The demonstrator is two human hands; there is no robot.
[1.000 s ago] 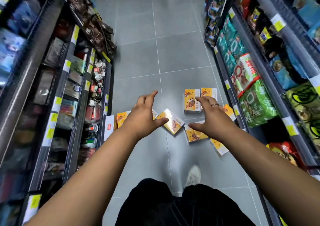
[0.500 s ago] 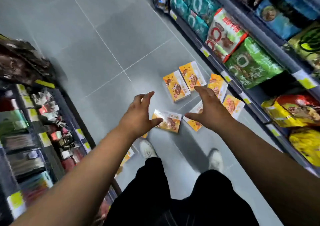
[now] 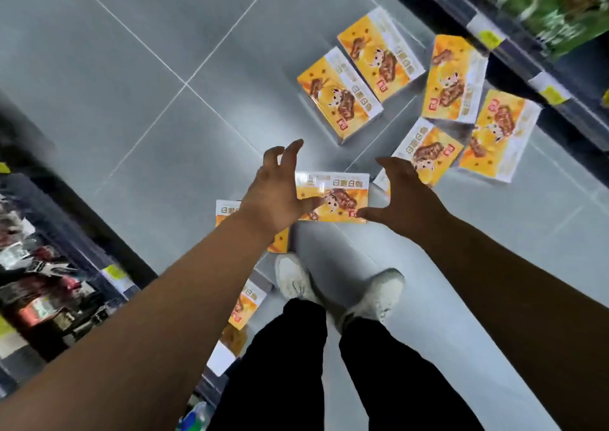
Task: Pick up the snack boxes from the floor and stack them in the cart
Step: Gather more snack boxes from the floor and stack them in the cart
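Left hand (image 3: 276, 196) and right hand (image 3: 403, 196): both spread wide, fingers clawed, holding nothing; contact with the box cannot be told. Between them the nearest snack box (image 3: 333, 198) lies flat, face up on the floor (image 3: 131, 117), long axis left–right, white strip along its far edge. More boxes (image 3: 339, 92) scattered far right, near the right shelf (image 3: 494, 25)
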